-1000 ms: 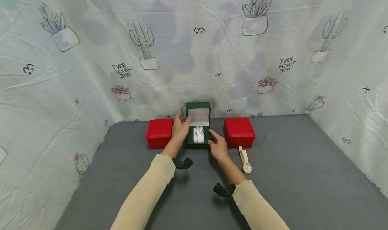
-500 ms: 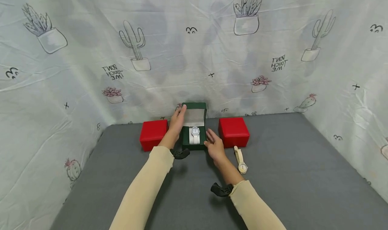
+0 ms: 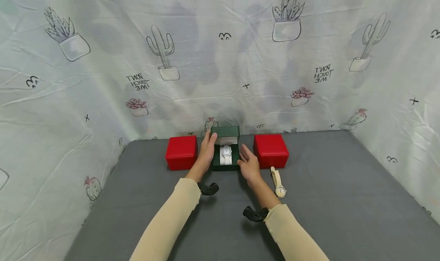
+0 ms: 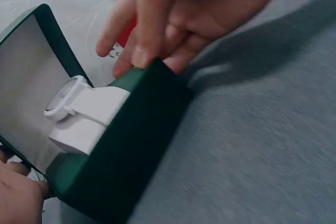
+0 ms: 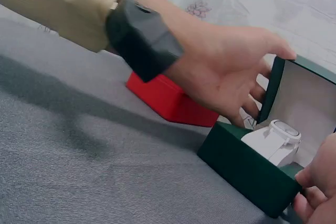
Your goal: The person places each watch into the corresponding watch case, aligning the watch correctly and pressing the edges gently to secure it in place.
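A green watch box point(image 3: 215, 167) stands on the grey table with its lid point(image 3: 225, 132) raised and tilted forward. Inside it, a white watch point(image 3: 226, 151) sits on a white cushion point(image 5: 261, 141). My left hand point(image 3: 206, 150) holds the left edge of the lid, thumb on the front corner, fingers reaching behind, as the right wrist view shows. At the box's right side is my right hand point(image 3: 250, 166), its thumb touching the front corner and its fingers loosely extended. A cream-strapped watch point(image 3: 278, 182) lies on the table, right of my right forearm.
One red box point(image 3: 181, 153) stands left of the green box, another red box point(image 3: 271, 151) to its right. Behind them hangs a cactus-print curtain point(image 3: 199, 54). The grey table point(image 3: 330, 200) extends to both sides.
The lid has tipped forward and lower from its upright position, and my left hand has come down with it. My right fingers have lifted slightly off the box's side.
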A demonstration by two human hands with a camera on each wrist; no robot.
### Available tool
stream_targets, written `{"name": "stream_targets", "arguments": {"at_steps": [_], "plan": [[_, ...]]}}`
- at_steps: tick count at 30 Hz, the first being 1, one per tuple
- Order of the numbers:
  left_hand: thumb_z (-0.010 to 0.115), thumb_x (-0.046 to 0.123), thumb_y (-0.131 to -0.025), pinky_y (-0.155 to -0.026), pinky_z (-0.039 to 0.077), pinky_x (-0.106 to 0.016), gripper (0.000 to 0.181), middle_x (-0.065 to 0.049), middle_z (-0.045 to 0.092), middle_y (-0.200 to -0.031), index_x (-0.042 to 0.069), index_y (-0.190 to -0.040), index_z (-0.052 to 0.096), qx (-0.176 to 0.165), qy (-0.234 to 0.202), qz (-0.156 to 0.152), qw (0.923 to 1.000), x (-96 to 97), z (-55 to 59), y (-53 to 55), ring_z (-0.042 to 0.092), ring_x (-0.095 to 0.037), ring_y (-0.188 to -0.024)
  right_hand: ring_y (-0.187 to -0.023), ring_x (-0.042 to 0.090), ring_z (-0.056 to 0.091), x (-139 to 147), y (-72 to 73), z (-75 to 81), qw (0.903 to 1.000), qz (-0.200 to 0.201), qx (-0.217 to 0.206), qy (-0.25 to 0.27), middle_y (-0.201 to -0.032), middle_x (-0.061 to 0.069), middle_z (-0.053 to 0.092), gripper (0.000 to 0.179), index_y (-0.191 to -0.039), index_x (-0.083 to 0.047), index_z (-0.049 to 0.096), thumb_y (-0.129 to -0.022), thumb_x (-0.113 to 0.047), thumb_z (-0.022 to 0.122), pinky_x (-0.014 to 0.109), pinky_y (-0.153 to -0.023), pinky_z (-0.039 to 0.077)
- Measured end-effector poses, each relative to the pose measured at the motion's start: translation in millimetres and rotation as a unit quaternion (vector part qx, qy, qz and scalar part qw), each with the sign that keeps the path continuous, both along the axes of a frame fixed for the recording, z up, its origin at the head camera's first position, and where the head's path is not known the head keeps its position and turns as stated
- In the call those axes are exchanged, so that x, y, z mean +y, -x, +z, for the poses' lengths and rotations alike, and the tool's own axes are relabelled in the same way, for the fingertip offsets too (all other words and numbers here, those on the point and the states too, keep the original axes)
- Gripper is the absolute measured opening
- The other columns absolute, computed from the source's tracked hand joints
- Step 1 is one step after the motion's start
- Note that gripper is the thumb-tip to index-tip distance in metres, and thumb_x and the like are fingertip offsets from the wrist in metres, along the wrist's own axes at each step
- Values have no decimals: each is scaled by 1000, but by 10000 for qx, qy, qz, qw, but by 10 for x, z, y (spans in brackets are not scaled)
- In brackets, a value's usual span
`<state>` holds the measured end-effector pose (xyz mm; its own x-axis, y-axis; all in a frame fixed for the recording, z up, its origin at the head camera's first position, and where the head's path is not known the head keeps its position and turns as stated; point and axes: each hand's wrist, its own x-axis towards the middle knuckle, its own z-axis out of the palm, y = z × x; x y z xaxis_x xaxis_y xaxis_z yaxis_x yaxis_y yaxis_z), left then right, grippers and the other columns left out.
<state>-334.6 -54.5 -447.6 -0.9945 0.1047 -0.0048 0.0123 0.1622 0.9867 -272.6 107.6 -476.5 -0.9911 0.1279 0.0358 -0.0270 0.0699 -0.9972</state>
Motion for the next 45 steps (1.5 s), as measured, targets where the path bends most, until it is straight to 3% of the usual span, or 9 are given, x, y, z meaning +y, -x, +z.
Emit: {"name": "stream_targets", "arguments": {"at_steps": [5, 9, 13, 22, 27, 30, 33, 38, 45], "plan": [[39, 32, -101, -117, 22, -57, 54, -3, 18, -162, 25, -153, 26, 343, 126, 2, 9993, -2, -93, -179, 20, -28, -149, -140, 33, 38, 14, -14, -24, 9997, -57, -79, 231, -153, 20, 37, 56, -151, -3, 28, -98, 4, 45, 45, -111, 37], [46, 16, -91, -114, 28, -55, 64, -3, 21, -162, 27, -151, 30, 414, 569, -86, 9975, 10, -184, -359, 25, -26, -146, -141, 30, 39, 50, -22, -16, 9979, -235, -223, 561, -152, 17, 39, 49, -151, -3, 28, -106, -19, 36, 46, -114, 35], [52, 21, -94, -115, 27, -54, 65, -3, 25, -160, 29, -153, 26, 379, 817, -17, 9959, 28, -238, -495, 28, -26, -145, -138, 32, 41, 35, -52, 34, 9988, -173, -329, 334, -152, 16, 39, 53, -150, -5, 32, -105, -30, 40, 47, -113, 36], [54, 26, -98, -117, 23, -55, 64, -5, 24, -161, 20, -154, 23, 434, 916, 222, 9946, 126, -225, -539, 25, -28, -147, -138, 32, 41, 72, 8, 36, 9988, 35, -366, -314, -151, 15, 41, 49, -146, -5, 40, -104, -29, 41, 49, -113, 35], [54, 27, -98, -117, 22, -57, 64, -5, 22, -161, 20, -154, 24, 361, 902, 396, 9945, 145, -182, -537, 23, -28, -148, -137, 32, 42, 107, -9, 147, 9961, 29, -226, -857, -150, 14, 44, 48, -146, -6, 42, -104, -30, 43, 49, -112, 36], [55, 30, -97, -118, 18, -58, 65, -8, 20, -162, 15, -153, 26, 763, 1293, 511, 9873, 176, -122, -558, 18, -31, -149, -134, 30, 46, 180, -21, 340, 9939, -111, 95, -1093, -146, 13, 49, 45, -143, -9, 46, -103, -29, 46, 47, -111, 38], [55, 30, -96, -119, 13, -58, 63, -10, 21, -161, 11, -151, 31, 1467, 1656, 516, 9739, 240, -48, -583, 14, -33, -150, -132, 27, 49, 314, -52, 559, 9918, -233, 519, -1147, -142, 10, 53, 40, -139, -11, 50, -102, -26, 49, 44, -111, 39], [55, 26, -97, -116, 27, -54, 57, -4, 24, -161, 15, -149, 36, 2289, 1826, -25, 9562, 428, 91, -593, 23, -27, -149, -126, 26, 55, 664, -110, 732, 9841, -552, 1151, -1232, -134, 13, 59, 35, -133, -7, 54, -100, -18, 52, 42, -108, 41], [59, 16, -94, -101, 49, -44, 51, -5, 35, -155, 12, -143, 45, 2479, 1703, -831, 9501, 805, 213, -549, 46, -26, -135, -126, 31, 53, 1106, -190, 600, 9730, -1136, 1052, -1713, -136, 14, 57, 34, -133, -7, 55, -100, -16, 50, 46, -109, 40]]}}
